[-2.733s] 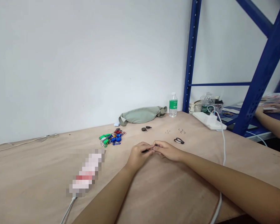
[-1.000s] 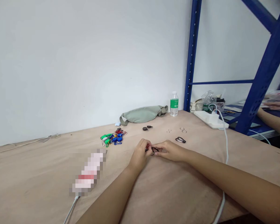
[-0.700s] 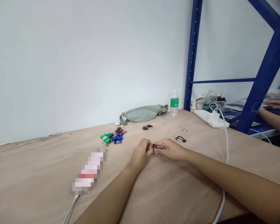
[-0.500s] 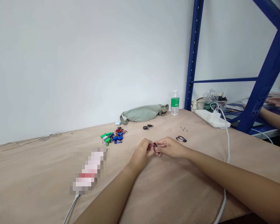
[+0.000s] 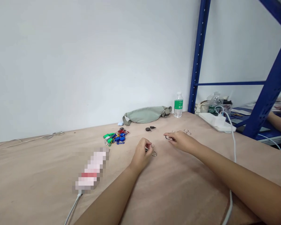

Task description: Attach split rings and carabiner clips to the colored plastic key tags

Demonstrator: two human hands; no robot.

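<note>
head | left hand [image 5: 141,153]: ring [image 5: 156,154] | right hand [image 5: 183,141]: carabiner [image 5: 167,137] | apart, inside table [image 5: 170,187] edges

Across the tan bench [image 5: 49,168] now: a bright heap of clips [image 5: 117,139], two black fobs [image 5: 148,129], metal rings [image 5: 187,132], grey-green bag [image 5: 144,115], upright bottle [image 5: 178,104]!

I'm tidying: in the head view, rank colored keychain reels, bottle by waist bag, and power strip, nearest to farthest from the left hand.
1. Colored keychain reels: left of the left hand
2. Bottle: right, rear
3. Power strip: far right
</note>
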